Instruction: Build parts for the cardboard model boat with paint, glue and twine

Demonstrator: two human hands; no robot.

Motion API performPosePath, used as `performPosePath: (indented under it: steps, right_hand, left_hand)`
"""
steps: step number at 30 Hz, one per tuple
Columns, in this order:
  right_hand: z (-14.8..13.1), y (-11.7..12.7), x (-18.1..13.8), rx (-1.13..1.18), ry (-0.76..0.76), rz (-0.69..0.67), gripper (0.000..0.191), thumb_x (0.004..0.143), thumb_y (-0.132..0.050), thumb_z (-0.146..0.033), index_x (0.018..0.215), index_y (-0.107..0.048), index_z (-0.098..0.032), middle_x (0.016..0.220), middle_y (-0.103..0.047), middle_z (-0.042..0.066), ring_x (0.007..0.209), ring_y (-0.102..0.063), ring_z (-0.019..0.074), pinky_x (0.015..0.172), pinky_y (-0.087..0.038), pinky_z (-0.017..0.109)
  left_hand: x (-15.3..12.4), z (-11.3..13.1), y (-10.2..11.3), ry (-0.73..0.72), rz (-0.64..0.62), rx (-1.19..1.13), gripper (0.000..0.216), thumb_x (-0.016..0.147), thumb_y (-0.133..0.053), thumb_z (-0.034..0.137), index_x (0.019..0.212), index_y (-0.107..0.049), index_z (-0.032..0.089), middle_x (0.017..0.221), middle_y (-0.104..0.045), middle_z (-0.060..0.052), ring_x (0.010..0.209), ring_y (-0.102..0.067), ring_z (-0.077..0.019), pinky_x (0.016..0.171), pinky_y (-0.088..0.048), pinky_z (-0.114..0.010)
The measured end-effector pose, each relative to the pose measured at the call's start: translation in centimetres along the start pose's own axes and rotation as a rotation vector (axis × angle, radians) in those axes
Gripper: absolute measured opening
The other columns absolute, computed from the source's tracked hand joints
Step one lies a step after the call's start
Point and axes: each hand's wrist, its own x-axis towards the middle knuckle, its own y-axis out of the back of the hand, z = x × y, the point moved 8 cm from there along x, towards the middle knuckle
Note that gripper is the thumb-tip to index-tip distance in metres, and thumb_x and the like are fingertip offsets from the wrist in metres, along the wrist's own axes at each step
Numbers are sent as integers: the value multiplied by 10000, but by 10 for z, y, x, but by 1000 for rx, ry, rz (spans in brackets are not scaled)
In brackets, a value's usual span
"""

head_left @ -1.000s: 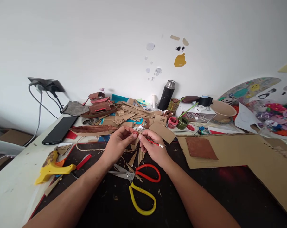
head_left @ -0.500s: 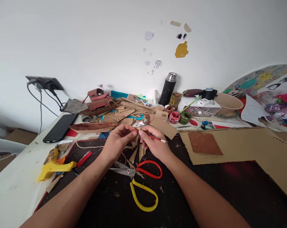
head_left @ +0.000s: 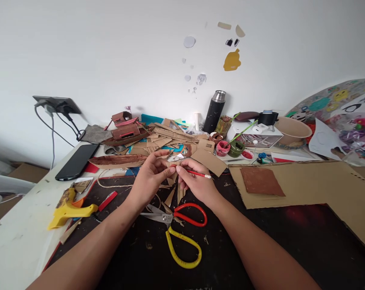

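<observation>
My left hand point(head_left: 149, 177) pinches a small brown cardboard piece point(head_left: 171, 166) between thumb and fingertips at the centre of the desk. My right hand point(head_left: 196, 181) meets it from the right and grips a thin red paintbrush point(head_left: 197, 173), its white end pointing right. The brush tip is at the cardboard piece. Just below my hands lie pointed cardboard strips point(head_left: 174, 196) and scissors point(head_left: 182, 225) with one red and one yellow handle on the black mat point(head_left: 134, 257).
A yellow glue gun point(head_left: 69, 209) and black phone point(head_left: 76, 162) lie left. A heap of cardboard scraps point(head_left: 164, 141) and brown boat models point(head_left: 119, 161) sits behind. Paint pots point(head_left: 229, 148), a black flask point(head_left: 214, 112) and a large cardboard sheet point(head_left: 315, 185) are right.
My hands stayed together on the cardboard piece; the left fingers opened slightly and the brush tilted a little flatter. The view shifted slightly upward.
</observation>
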Motion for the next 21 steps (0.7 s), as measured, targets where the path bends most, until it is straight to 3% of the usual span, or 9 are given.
performPosePath:
  steps: [4, 10, 17, 21]
  right_hand:
    - [-2, 2, -1, 2, -2, 36, 358, 926, -752, -557, 896, -633, -220, 618, -633, -50, 490, -614, 121, 492, -522, 232]
    - [-1, 2, -1, -7, 10, 46, 364, 922, -751, -560, 886, -631, -218, 592, -618, -54, 485, -605, 121, 472, -496, 222]
    - [-4, 3, -2, -3, 23, 64, 351, 945, -726, -548, 882, -642, -213, 618, -628, -46, 481, -606, 114, 463, -481, 216]
    - [-2, 2, -1, 4, 16, 45, 354, 952, -713, -554, 883, -641, -214, 613, -621, -50, 481, -601, 111, 468, -480, 212]
  left_hand:
    - [0, -15, -1, 150, 40, -149, 611, 692, -1004, 420, 1162, -692, 183, 893, -777, -22, 761, -713, -165, 732, -580, -288]
    - [-4, -23, -9, 283, -60, -131, 464, 686, -985, 542, 771, -746, 153, 763, -725, -38, 693, -663, -146, 691, -579, -275]
    - [-4, -14, -6, 192, -23, -121, 396, 702, -988, 452, 757, -707, 178, 701, -686, -4, 662, -608, -137, 672, -499, -267]
    - [-3, -13, 0, 116, 0, -56, 355, 759, -948, 476, 825, -775, 173, 764, -681, -3, 687, -550, -122, 668, -443, -252]
